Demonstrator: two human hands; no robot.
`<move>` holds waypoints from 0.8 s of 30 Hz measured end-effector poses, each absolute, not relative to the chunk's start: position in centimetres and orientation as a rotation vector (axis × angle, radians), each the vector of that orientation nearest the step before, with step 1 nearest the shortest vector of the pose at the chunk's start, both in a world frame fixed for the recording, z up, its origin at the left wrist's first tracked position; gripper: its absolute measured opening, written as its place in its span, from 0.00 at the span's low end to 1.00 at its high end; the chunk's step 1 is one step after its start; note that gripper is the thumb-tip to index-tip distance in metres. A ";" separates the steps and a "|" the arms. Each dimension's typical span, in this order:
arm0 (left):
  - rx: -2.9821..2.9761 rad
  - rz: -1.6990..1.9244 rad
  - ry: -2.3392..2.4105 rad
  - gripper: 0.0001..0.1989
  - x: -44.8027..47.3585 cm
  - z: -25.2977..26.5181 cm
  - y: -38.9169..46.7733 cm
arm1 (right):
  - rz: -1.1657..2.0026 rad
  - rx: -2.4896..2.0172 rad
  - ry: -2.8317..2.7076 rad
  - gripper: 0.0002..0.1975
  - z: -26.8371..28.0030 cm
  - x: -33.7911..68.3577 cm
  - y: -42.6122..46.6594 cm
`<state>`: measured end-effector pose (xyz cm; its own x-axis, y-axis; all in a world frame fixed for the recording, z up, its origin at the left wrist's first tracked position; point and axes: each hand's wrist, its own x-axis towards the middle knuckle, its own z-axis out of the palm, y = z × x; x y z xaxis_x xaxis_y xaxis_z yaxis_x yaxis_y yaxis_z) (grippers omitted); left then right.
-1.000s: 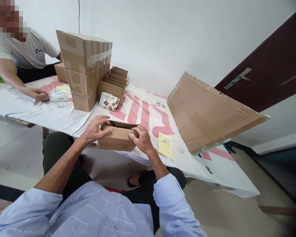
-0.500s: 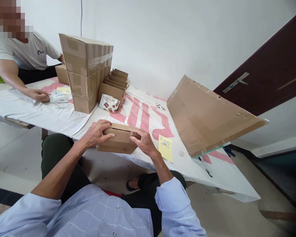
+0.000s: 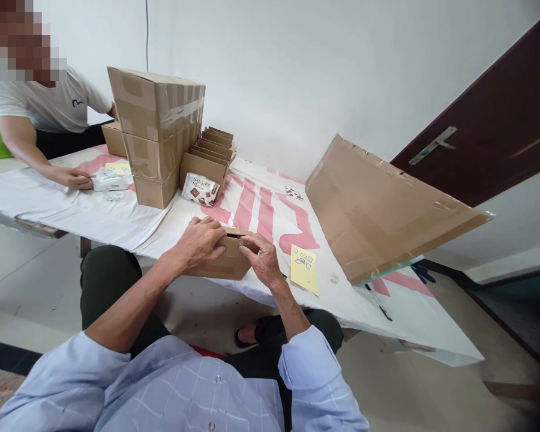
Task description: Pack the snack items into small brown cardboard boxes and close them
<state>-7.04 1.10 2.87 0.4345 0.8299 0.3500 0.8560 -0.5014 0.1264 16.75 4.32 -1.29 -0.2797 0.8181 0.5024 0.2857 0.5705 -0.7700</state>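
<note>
A small brown cardboard box (image 3: 227,264) sits at the near edge of the cloth-covered table, a dark gap showing along its top flap. My left hand (image 3: 201,243) is closed over the box's top left part, fingers on top and thumb at the front by the gap. At the right end of the flap, my right hand (image 3: 261,258) pinches the box edge between thumb and fingers. Small green bits show beside my right hand; I cannot make out what they are. A yellow sheet with printed shapes (image 3: 304,269) lies just right of that hand.
Behind the hands stand stacked taped cartons (image 3: 157,132), a row of open boxes (image 3: 213,147) and a printed Summer Meal-like packet (image 3: 200,189). A large cardboard sheet (image 3: 387,210) leans at right, near a black pen (image 3: 378,303). A co-worker (image 3: 67,108) sits at far left.
My left hand has slid right along the box top, from its left end towards the middle. My right hand stays at the right end, its fingers shifted slightly. Small green bits now show beside it.
</note>
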 end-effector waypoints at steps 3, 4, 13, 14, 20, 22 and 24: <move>-2.626 -0.590 -1.517 0.07 -5.6 2.9 1.6 | 0.759 -0.950 -1.735 0.12 -1.7 17.1 4.3; -2.641 -0.618 -1.512 0.07 -5.2 2.9 1.7 | 0.790 -0.970 -1.694 0.13 -1.9 17.3 4.2; -2.695 -0.865 -1.533 0.03 -3.4 1.8 3.2 | 0.869 -0.994 -1.517 0.15 -3.2 17.5 4.2; -2.696 -0.882 -1.535 0.03 -3.3 1.7 3.3 | 0.865 -0.995 -1.507 0.15 -3.3 17.4 4.2; -2.738 -0.974 -1.515 0.07 -2.9 1.7 3.5 | 0.848 -1.005 -1.501 0.16 -3.6 17.1 4.0; -2.746 -1.018 -1.517 0.07 -2.9 1.7 3.5 | 0.844 -1.009 -1.511 0.16 -3.6 17.2 4.0; -2.746 -1.063 -1.514 0.08 -2.9 1.5 3.6 | 0.845 -1.013 -1.517 0.15 -3.6 17.3 3.9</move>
